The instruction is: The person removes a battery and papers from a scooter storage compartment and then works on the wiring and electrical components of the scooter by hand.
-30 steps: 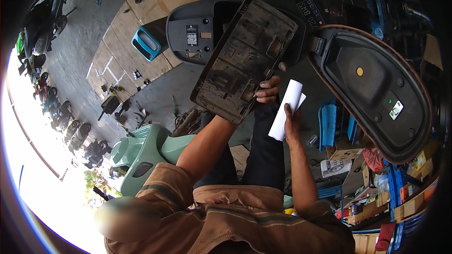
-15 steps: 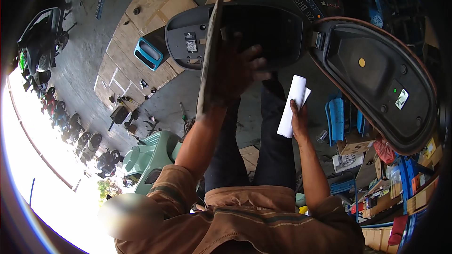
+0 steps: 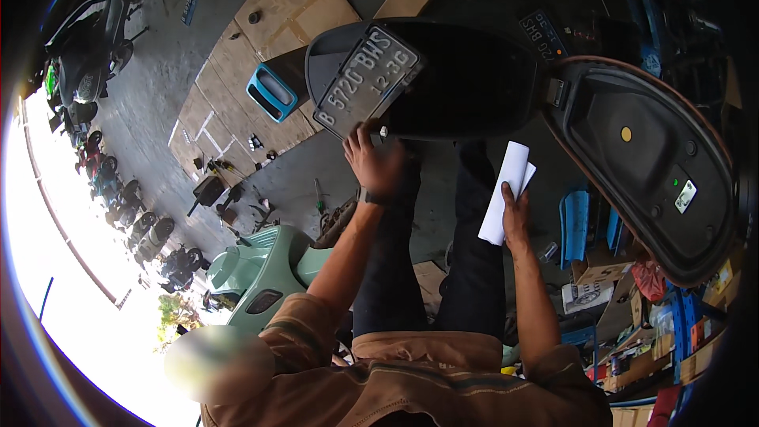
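A metal number plate (image 3: 365,79) lies tilted across the left part of a dark seat-storage bucket (image 3: 474,83), its raised characters facing up. My left hand (image 3: 371,162), partly blurred, is at the plate's lower edge, fingers apart and fingertips near or touching it. My right hand (image 3: 514,209) grips folded white paper (image 3: 500,190). To the right lies a dark, curved seat (image 3: 632,166), underside up, with its hinge beside the bucket.
Cardboard (image 3: 285,0) with small parts and a blue trim piece (image 3: 271,91) lies on the floor (image 3: 158,63). Motorcycles (image 3: 87,47) line the left. A mint scooter body (image 3: 261,285) is by my left arm. Blue shelving (image 3: 684,324) with boxes is at lower right.
The plate has flipped from its dirty back to its lettered face and moved left onto the bucket. My left hand has loosened and sits below it. My right hand still holds the paper.
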The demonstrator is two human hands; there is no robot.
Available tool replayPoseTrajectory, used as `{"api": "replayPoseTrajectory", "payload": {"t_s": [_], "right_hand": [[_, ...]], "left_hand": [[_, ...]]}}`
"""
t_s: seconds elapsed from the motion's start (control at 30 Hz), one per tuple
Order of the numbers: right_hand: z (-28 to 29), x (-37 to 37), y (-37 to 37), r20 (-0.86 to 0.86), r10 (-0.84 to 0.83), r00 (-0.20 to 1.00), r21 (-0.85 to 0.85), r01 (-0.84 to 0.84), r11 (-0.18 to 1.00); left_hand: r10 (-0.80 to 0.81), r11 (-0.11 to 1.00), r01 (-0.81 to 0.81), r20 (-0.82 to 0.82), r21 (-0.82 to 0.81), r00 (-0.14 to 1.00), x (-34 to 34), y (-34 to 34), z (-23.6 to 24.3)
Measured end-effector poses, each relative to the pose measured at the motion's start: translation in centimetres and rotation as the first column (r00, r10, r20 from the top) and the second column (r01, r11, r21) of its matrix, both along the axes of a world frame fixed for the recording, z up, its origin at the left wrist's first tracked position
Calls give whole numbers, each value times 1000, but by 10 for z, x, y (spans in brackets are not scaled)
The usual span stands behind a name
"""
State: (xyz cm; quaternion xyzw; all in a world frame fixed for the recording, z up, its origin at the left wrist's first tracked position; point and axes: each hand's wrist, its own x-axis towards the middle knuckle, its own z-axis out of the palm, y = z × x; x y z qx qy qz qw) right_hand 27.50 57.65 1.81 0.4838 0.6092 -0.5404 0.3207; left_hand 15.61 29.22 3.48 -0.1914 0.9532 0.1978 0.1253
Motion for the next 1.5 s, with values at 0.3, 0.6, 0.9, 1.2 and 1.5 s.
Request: {"api": "replayPoseTrajectory", "payload": {"t_s": [0.3, 0.6, 0.9, 1.2, 1.5], "right_hand": [[-3, 12, -23, -125, 59, 990, -28, -63, 998], [39, -26, -37, -284, 95, 954, -69, -119, 991], [76, -75, -51, -253, 66, 965, -403, -168, 899], [56, -190, 3, -424, 560, 712, -43, -634, 772], [7, -448, -6, 35, 999, 6, 529, -848, -13]], "left_hand": [[-313, 904, 392, 361, -170, 879, -91, -74, -38], [-358, 902, 269, 237, 337, 903, -72, 12, -13], [-8, 106, -746, 750, 658, 661, -33, 83, 8], [339, -173, -654, 668, 736, 662, -85, 91, 8], [367, -195, -753, 759, 628, 538, -49, 38, -5]]}}
